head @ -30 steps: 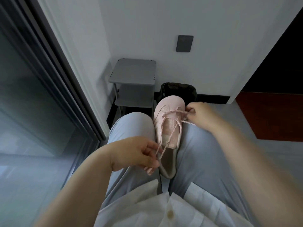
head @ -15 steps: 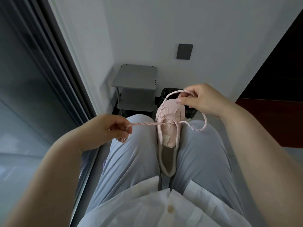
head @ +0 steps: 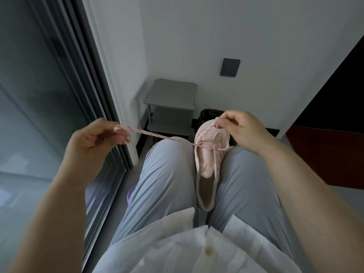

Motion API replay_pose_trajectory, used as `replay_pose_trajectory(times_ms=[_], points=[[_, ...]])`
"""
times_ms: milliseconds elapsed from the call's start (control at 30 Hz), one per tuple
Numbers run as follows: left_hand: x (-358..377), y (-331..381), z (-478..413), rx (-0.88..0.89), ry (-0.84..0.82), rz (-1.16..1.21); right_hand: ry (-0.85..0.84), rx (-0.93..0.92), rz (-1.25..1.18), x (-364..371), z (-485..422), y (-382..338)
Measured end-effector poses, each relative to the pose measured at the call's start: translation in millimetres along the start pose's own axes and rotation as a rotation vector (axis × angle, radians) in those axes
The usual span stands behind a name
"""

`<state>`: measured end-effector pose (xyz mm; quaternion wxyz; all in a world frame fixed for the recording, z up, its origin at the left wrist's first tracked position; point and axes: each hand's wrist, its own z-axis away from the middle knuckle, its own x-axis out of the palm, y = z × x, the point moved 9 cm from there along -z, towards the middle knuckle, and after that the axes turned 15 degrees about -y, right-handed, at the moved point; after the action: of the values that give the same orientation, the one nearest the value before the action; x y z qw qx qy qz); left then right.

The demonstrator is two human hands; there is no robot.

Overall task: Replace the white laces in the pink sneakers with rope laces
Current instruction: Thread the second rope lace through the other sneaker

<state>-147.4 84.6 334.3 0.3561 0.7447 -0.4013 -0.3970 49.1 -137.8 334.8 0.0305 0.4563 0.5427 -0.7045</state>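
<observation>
A pink sneaker (head: pixel 206 160) lies wedged between my thighs, toe pointing away from me. A pink speckled rope lace (head: pixel 157 135) is threaded through its lowest eyelets near the toe. My left hand (head: pixel 98 140) grips one end of the lace and holds it taut out to the left over my left knee. My right hand (head: pixel 240 129) pinches the other end just above the shoe's toe. No white lace shows.
A grey two-shelf stand (head: pixel 171 107) sits in the corner ahead, with a black bin (head: pixel 208 115) beside it behind the shoe. A glass sliding door (head: pixel 39 115) runs along my left. A dark red panel (head: pixel 325 154) lies to the right.
My left hand has risen from my lap and pulled its lace end out leftward until taut. My right hand has lifted from the eyelets to above the toe, taking up the slack loop.
</observation>
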Motion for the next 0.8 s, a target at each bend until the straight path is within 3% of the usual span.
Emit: replay_pose_trajectory(times_ms=[233,367,467,633,800], points=[[-31.4,3.3,7.8,0.299,0.134,0.561,-0.172,0.105,0.082,19.8,-3.4,22.8],[-44.5,-14.0,12.0,0.276,0.253,0.649,-0.208,0.129,0.138,32.1,-3.9,28.3],[-42.0,-36.0,16.7,0.214,0.345,0.766,-0.124,0.14,0.27,34.2,-6.2,32.9],[-34.9,-56.7,23.6,0.079,0.45,0.749,0.002,-0.041,0.311,54.2,-9.5,16.8],[-31.2,-41.6,14.3,0.091,0.319,0.674,-0.079,0.0,0.514,67.3,-21.6,15.2]])
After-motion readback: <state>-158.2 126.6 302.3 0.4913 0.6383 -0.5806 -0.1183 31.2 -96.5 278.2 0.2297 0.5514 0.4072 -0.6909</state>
